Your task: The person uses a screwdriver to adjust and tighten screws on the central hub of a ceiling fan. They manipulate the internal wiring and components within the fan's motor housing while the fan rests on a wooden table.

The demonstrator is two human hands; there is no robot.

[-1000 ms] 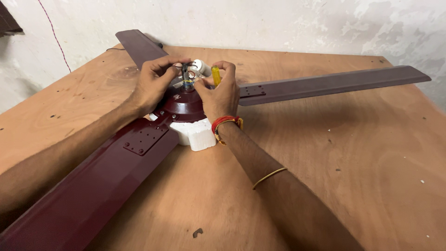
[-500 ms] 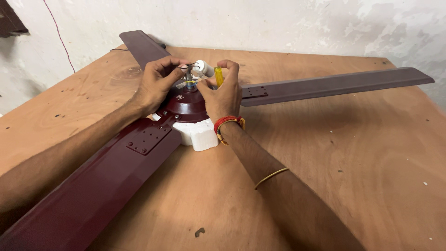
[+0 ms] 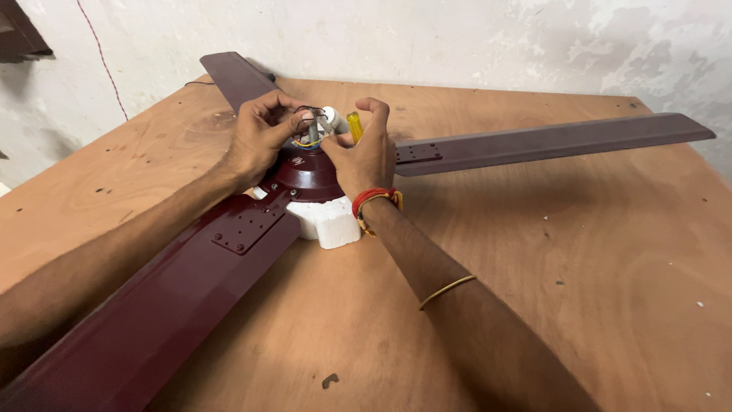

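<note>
A maroon ceiling fan lies on a wooden table, its motor hub [image 3: 305, 177] resting on a white foam block [image 3: 333, 226]. My left hand [image 3: 258, 139] pinches thin black and coloured wires [image 3: 305, 130] at the top of the hub. Beside them is a small white cylindrical part [image 3: 332, 117]. My right hand [image 3: 367, 159], with a red thread band at the wrist, is curled around a yellow-handled tool [image 3: 354, 127], and its fingers reach toward the same wires. The tool's tip is hidden.
Three fan blades spread out from the hub: one toward me at the left [image 3: 168, 313], one to the right [image 3: 549, 142], one to the far wall [image 3: 232, 75]. A small dark bit [image 3: 329, 380] lies on the table [image 3: 579, 252]. A plaster wall stands behind.
Both hands have stayed at the top of the hub. Only the fingers have shifted slightly around the wires.
</note>
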